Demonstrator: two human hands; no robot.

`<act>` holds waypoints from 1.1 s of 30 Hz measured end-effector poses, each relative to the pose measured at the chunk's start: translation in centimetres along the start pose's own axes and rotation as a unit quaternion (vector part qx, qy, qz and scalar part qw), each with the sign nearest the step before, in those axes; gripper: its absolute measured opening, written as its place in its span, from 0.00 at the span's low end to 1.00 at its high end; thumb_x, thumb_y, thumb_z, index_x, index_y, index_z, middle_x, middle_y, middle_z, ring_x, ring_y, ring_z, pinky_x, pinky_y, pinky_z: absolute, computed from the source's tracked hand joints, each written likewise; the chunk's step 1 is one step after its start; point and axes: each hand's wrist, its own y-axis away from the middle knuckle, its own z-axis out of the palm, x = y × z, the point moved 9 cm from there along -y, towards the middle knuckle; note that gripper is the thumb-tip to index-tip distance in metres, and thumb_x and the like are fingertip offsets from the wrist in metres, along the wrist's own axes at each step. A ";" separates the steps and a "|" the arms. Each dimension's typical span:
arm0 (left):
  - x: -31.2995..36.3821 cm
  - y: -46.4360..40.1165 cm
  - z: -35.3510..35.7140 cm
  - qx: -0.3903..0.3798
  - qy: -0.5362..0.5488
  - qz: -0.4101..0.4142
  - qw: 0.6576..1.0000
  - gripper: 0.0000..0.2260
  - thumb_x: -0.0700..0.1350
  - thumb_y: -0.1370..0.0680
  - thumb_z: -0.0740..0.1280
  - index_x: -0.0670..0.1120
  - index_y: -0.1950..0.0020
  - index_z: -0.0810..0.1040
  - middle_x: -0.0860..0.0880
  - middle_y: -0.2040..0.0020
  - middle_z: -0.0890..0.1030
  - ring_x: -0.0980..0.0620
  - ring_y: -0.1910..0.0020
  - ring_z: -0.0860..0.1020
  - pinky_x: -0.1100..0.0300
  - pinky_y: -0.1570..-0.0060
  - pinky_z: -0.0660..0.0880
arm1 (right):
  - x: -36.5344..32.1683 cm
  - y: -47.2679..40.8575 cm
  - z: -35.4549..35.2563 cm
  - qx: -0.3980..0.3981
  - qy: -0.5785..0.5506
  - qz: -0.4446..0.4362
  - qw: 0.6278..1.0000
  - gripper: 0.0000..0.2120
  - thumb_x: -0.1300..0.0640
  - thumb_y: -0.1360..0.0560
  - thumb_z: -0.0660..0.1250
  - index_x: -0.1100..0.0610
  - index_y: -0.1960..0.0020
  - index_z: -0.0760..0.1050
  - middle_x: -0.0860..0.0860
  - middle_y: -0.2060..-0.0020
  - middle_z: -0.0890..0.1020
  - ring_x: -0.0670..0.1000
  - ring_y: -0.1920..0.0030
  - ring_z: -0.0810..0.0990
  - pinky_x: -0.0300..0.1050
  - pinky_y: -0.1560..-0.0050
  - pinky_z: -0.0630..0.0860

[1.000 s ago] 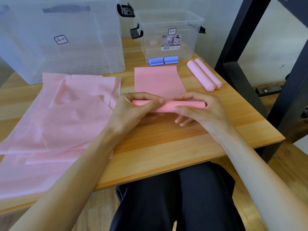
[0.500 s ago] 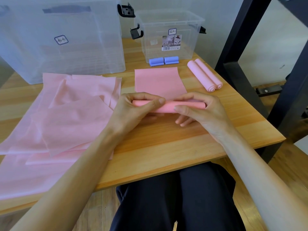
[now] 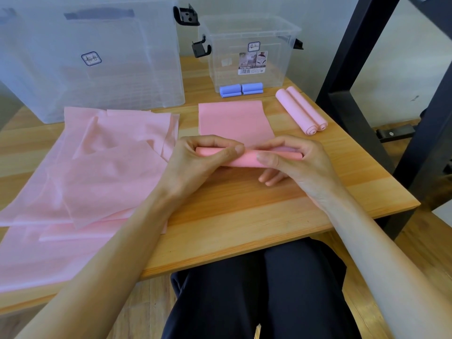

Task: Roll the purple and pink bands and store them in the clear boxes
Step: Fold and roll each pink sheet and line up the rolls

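A pink band (image 3: 234, 118) lies flat on the wooden table, its near end wound into a roll (image 3: 247, 159). My left hand (image 3: 195, 162) grips the roll's left part, thumb on top and fingers curled over the far side. My right hand (image 3: 291, 160) grips the right part the same way. Two finished pink rolls (image 3: 300, 110) lie side by side at the right. Two purple rolls (image 3: 241, 90) sit against the small clear box (image 3: 249, 50). A large clear box (image 3: 90, 57) stands at the back left.
A loose pile of unrolled pink bands (image 3: 85, 172) covers the table's left half and hangs over the near edge. A black metal frame (image 3: 347, 69) rises just past the table's right edge. My lap in dark trousers sits below the table (image 3: 244, 216).
Almost nothing has moved; both hands stay on the roll, with the fingers shifting only slightly.
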 end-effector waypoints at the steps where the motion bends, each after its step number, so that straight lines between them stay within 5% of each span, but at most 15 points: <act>1: -0.3 0.0 0.0 0.001 0.011 -0.016 1.000 0.03 0.44 0.27 0.74 0.46 0.55 0.86 0.51 0.60 0.86 0.57 0.60 0.83 0.63 0.62 0.81 | 0.0 0.0 0.1 -0.007 0.004 -0.003 1.000 0.16 0.54 0.33 0.76 0.59 0.48 0.82 0.56 0.59 0.86 0.56 0.65 0.85 0.45 0.67 0.82; 4: -0.9 0.0 0.1 0.000 0.039 -0.048 0.998 0.05 0.44 0.27 0.74 0.44 0.54 0.86 0.46 0.57 0.87 0.52 0.60 0.85 0.60 0.60 0.83 | 0.0 0.0 0.1 -0.009 0.014 -0.008 1.000 0.15 0.56 0.33 0.76 0.60 0.49 0.83 0.55 0.61 0.86 0.56 0.66 0.85 0.44 0.67 0.82; 10: 0.1 0.2 0.4 -0.017 0.011 -0.009 1.000 0.05 0.46 0.31 0.75 0.49 0.56 0.85 0.56 0.61 0.86 0.63 0.61 0.81 0.71 0.63 0.74 | 0.2 0.0 0.0 0.003 0.013 0.008 1.000 0.13 0.50 0.29 0.72 0.59 0.53 0.83 0.57 0.64 0.86 0.56 0.69 0.84 0.43 0.69 0.80; 19: -1.5 0.0 0.1 0.004 0.083 -0.079 0.993 0.14 0.49 0.34 0.75 0.42 0.52 0.85 0.46 0.56 0.86 0.51 0.59 0.85 0.60 0.61 0.83 | -0.1 0.1 0.4 -0.022 0.010 -0.010 1.000 0.16 0.58 0.31 0.75 0.60 0.45 0.81 0.57 0.60 0.86 0.57 0.67 0.85 0.44 0.67 0.82; 26: -0.1 0.1 0.3 -0.021 0.031 -0.017 0.999 0.10 0.51 0.36 0.76 0.51 0.56 0.87 0.51 0.55 0.87 0.56 0.53 0.83 0.63 0.49 0.78 | 0.2 0.1 -0.2 0.002 0.016 0.006 1.000 0.14 0.49 0.29 0.72 0.59 0.52 0.83 0.57 0.65 0.85 0.57 0.71 0.83 0.49 0.66 0.78; 33: -1.2 0.1 0.4 -0.018 0.059 -0.072 0.995 0.07 0.45 0.29 0.74 0.44 0.53 0.86 0.46 0.57 0.87 0.52 0.59 0.85 0.61 0.58 0.83 | 0.1 0.0 0.2 -0.010 0.016 -0.003 1.000 0.14 0.57 0.32 0.76 0.61 0.47 0.82 0.56 0.60 0.86 0.56 0.67 0.85 0.43 0.69 0.81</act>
